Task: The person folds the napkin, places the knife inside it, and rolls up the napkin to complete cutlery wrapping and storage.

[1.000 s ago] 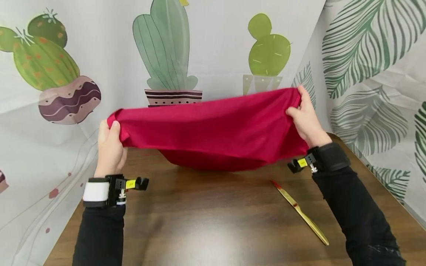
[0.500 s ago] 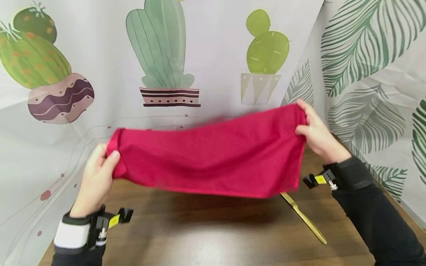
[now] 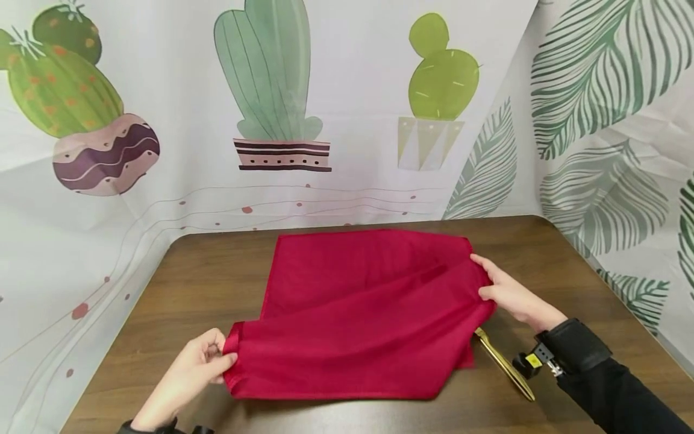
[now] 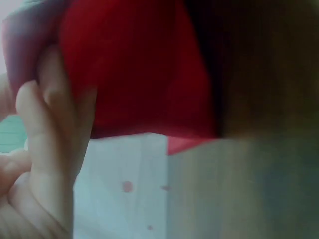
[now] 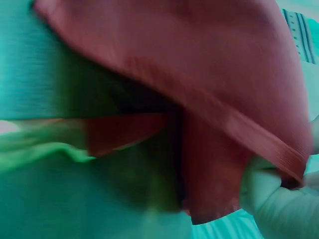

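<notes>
A crimson cloth (image 3: 347,337) stretches between both hands, its far part lying flat on the wooden table and its near part folded over and lifted. My left hand (image 3: 192,367) pinches the cloth's near left end between thumb and fingers; in the left wrist view the red fabric (image 4: 139,74) hangs beside those fingers. At the right side, my right hand (image 3: 515,294) grips the other end, with thumb and forefinger on the gathered edge. A gold table knife (image 3: 505,366) lies just right of the cloth, its blade end covered in the head view.
The brown wooden table (image 3: 200,283) has rounded far corners. Behind it hangs a white backdrop (image 3: 358,72) printed with cacti, and leaf-patterned fabric (image 3: 607,181) covers the right side.
Both hands have come down and nearer with the cloth, the left hand lower than the right. The cloth's far part now rests on the table, and the knife's blade end has become covered.
</notes>
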{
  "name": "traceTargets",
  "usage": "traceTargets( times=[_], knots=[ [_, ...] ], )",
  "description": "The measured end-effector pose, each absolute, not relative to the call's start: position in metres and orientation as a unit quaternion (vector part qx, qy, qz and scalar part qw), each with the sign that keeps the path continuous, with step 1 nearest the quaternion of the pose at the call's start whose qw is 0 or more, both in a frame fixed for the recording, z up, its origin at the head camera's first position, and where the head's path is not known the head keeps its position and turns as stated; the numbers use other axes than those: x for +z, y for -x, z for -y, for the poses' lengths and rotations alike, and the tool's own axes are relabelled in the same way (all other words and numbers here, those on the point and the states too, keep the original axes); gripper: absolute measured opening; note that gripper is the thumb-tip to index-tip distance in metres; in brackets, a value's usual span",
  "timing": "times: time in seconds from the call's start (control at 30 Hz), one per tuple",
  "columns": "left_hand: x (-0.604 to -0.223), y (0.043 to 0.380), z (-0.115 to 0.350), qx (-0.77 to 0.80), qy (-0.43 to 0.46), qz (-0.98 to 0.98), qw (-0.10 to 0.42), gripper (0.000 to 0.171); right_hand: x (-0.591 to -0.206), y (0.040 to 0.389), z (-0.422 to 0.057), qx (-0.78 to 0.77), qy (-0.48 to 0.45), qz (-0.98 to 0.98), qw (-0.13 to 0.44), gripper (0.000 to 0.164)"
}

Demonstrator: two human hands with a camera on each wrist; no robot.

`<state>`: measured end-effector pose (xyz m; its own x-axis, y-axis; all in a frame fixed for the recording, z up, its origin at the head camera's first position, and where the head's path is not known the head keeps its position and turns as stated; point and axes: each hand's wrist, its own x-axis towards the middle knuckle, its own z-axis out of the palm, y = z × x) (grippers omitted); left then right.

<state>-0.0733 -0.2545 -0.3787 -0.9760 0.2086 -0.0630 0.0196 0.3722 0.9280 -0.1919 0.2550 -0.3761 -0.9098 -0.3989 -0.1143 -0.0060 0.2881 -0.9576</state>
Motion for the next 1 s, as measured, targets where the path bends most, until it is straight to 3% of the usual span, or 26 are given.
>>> traceTargets(
  times=[0.17,0.3,0.53,0.73,0.8,0.93,1.0],
  knots=[
    [-0.393,0.069,0.259,0.533,-0.080,-0.826,0.165,0.041,-0.393,0.186,-0.255,-0.568,0.118,-0.793,0.185,0.072],
    [-0.399,0.070,0.257,0.489,-0.081,-0.848,0.189,0.050,-0.404,0.180,-0.255,-0.560,0.128,-0.801,0.166,0.070],
    [-0.403,0.068,0.235,0.357,-0.006,-0.925,0.131,0.049,-0.414,0.162,-0.259,-0.465,0.130,-0.869,0.106,0.068],
    [-0.399,0.067,0.232,0.211,0.023,-0.974,0.086,0.038,-0.415,0.154,-0.262,-0.390,0.158,-0.903,0.083,0.066],
    [-0.398,0.065,0.238,0.217,0.012,-0.972,0.095,0.033,-0.417,0.154,-0.264,-0.381,0.168,-0.906,0.075,0.064],
    [-0.400,0.063,0.254,0.285,-0.071,-0.945,0.142,0.002,-0.419,0.155,-0.268,-0.371,0.174,-0.909,0.081,0.061],
    [-0.403,0.062,0.262,0.347,-0.109,-0.911,0.192,0.017,-0.420,0.155,-0.270,-0.371,0.172,-0.908,0.091,0.061]
  ],
)
